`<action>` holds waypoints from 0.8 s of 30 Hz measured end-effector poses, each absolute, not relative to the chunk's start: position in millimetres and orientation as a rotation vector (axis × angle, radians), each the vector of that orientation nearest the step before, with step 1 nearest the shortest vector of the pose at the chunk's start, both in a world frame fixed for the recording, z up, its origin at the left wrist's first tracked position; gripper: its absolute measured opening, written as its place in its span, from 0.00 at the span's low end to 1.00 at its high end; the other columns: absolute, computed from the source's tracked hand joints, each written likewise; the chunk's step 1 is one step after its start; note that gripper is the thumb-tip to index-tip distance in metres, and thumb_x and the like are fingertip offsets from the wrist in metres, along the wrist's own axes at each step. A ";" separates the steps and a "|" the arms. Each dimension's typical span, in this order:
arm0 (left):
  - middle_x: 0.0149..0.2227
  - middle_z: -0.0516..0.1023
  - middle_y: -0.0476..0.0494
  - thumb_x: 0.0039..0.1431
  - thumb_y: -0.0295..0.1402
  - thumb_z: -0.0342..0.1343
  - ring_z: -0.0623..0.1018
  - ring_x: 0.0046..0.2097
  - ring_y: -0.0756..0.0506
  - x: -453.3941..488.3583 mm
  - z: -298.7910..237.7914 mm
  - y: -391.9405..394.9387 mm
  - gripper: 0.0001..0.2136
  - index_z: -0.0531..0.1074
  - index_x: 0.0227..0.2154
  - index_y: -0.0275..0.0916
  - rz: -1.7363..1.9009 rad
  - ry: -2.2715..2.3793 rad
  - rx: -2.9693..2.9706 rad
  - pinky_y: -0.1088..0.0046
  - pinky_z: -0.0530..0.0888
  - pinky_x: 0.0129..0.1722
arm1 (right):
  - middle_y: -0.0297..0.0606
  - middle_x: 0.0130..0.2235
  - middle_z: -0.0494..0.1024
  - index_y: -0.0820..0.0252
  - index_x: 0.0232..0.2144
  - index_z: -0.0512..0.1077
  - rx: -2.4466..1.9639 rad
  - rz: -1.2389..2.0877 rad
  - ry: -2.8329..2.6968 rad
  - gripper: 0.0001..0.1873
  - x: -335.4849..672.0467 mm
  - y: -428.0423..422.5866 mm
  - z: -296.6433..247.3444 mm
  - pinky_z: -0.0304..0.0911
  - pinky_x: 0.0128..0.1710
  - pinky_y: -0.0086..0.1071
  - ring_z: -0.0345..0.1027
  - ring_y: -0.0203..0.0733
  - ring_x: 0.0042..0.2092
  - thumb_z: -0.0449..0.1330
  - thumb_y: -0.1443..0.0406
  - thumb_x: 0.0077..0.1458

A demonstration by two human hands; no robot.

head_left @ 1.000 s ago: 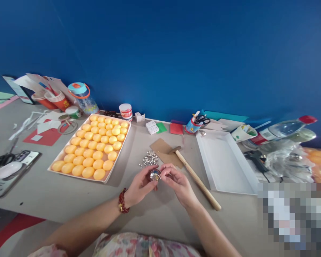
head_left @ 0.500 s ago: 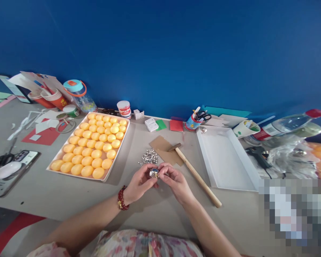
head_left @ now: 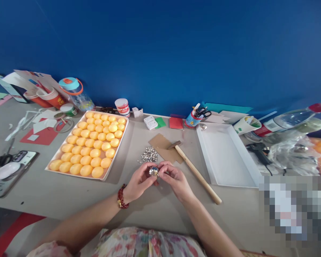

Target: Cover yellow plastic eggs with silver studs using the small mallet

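A shiny silver ball (head_left: 153,171) is held in my left hand (head_left: 140,181), with the thumb and fingers closed around it. My right hand (head_left: 175,180) is pinched at the ball's right side, fingertips against or very close to it; whatever is between them is too small to make out. Just beyond my hands lies a loose pile of small shiny metal pieces (head_left: 149,155). To the right, a hammer with a wooden handle (head_left: 199,174) rests with its head on a piece of brown cardboard (head_left: 160,144).
On the left stands a shallow box (head_left: 105,177) filled with rows of orange balls. At right is a white tray (head_left: 231,157) with a silver ball (head_left: 203,126) at its far corner. Beyond the tray are a glue gun (head_left: 260,151) and a plastic bottle (head_left: 286,121).
The view has shifted slightly. Both hands stay at the silver ball in nearly the same pose, and the ball has barely turned, if at all.
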State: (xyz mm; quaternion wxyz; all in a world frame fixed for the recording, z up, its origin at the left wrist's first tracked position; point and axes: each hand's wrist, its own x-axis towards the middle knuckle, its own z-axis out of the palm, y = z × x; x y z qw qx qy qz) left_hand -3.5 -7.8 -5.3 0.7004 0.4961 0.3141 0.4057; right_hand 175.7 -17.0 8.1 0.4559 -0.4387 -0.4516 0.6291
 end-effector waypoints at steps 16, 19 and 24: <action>0.50 0.72 0.39 0.63 0.36 0.57 0.78 0.38 0.47 -4.3 -6.2 -8.3 0.15 0.67 0.51 0.41 0.895 0.697 1.126 0.66 0.78 0.40 | 0.39 0.42 0.68 0.57 0.29 0.75 -1.066 1.559 -1.129 0.12 178.5 -15.9 4.9 0.71 0.38 0.33 0.67 0.42 0.41 0.65 0.55 0.55; 0.49 0.71 0.39 0.63 0.35 0.57 0.78 0.39 0.46 -4.6 -6.7 -8.4 0.15 0.67 0.51 0.41 0.898 0.696 1.128 0.67 0.78 0.40 | 0.39 0.42 0.68 0.57 0.29 0.75 -1.065 1.562 -1.128 0.12 178.3 -15.9 5.6 0.71 0.38 0.34 0.67 0.42 0.41 0.65 0.55 0.55; 0.44 0.72 0.42 0.63 0.35 0.57 0.78 0.37 0.47 -5.3 -8.1 -7.4 0.14 0.67 0.50 0.41 0.900 0.703 1.141 0.68 0.78 0.38 | 0.38 0.42 0.67 0.57 0.29 0.74 -1.087 1.547 -1.131 0.12 177.5 -17.1 5.5 0.69 0.39 0.33 0.67 0.41 0.40 0.66 0.56 0.55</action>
